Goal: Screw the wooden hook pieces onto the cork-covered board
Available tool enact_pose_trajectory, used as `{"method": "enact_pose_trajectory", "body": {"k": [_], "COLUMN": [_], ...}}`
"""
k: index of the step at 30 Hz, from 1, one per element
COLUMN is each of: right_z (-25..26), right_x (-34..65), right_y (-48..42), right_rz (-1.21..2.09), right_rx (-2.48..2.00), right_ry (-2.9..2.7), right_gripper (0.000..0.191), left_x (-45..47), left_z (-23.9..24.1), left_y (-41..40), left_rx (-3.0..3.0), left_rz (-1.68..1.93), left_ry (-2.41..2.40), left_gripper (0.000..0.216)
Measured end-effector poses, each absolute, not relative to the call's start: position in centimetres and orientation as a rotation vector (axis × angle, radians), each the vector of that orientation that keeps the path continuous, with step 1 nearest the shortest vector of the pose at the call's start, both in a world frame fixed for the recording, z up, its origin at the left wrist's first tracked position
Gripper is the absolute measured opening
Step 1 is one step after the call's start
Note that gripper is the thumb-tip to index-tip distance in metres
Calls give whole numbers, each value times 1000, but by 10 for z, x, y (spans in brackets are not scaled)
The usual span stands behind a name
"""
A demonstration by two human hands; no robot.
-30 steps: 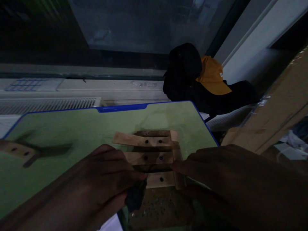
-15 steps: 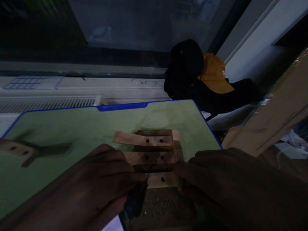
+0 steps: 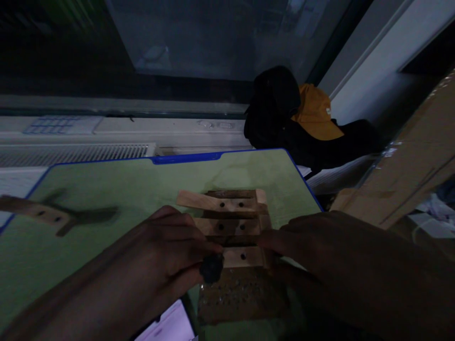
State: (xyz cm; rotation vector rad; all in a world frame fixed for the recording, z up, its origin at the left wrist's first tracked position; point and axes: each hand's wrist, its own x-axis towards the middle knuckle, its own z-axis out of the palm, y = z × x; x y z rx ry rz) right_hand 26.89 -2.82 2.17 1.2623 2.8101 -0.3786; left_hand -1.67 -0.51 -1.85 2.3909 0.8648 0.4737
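Observation:
On the green table lies a wooden slatted assembly [image 3: 250, 227], its pale slats drilled with dark holes and joined by a crosspiece at the right. My left hand [image 3: 174, 248] is closed on a black, blunt-ended tool handle [image 3: 212, 268] at the lowest slat; the fingers cover one spot there, and the tool's tip is hidden. My right hand [image 3: 313, 265] grips the crosspiece's right end with thumb and fingers. Below the slats lies a brown block [image 3: 241, 298] with many small shiny bits on it.
A loose drilled wooden piece [image 3: 46, 212] lies at the left of the green table [image 3: 170, 182]. A phone-like bright screen [image 3: 170, 324] sits by my left wrist. Beyond are a radiator [image 3: 88, 154], a black bag [image 3: 270, 106], an orange cap [image 3: 316, 111] and a cardboard box [image 3: 408, 161].
The black handle has swung from slanting to nearly end-on toward me in my left hand. The view has shifted slightly, so more of the loose piece and the screen shows. My right hand keeps its grip.

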Motion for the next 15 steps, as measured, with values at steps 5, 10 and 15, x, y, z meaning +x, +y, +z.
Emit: {"method": "enact_pose_trajectory", "body": {"k": [5,10,15], "right_z": [50,61,55], "right_x": [247,217,209], "right_y": [-26,-28,-27], "right_rz": [-276,-272,-381], "right_rx": [1177,1108,985], "right_ry": [3108,3317,3271], "right_gripper": [27,31,28], "left_x": [0,4,2], "left_z": [-2,3,7], "left_y": [-2,0,1], "left_rx": [2338,2276,2263], "left_rz": [395,457,407], "left_ry": [779,741,738], "left_gripper": [18,21,24]}}
